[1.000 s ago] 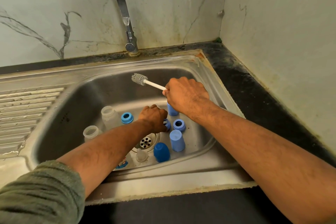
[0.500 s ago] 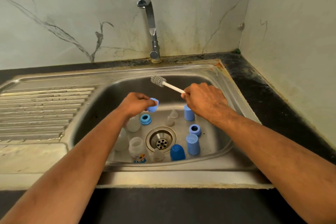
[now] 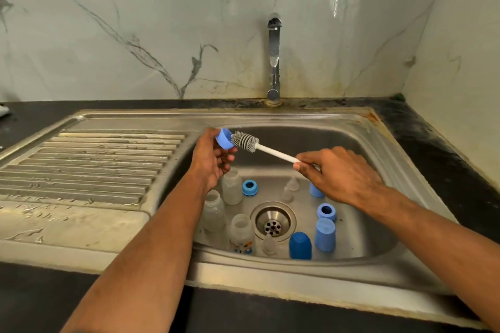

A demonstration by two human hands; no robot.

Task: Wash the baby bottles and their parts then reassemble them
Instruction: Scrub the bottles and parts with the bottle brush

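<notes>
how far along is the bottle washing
Early. Done: nothing looks finished or reassembled. In hand: the left hand holds a blue collar ring while the right hand works the brush against it. Left: three bottles, nipples, caps and rings sit apart in the sink; tap is off.

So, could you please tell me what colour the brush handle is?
White handle, seen in the head view.
</notes>
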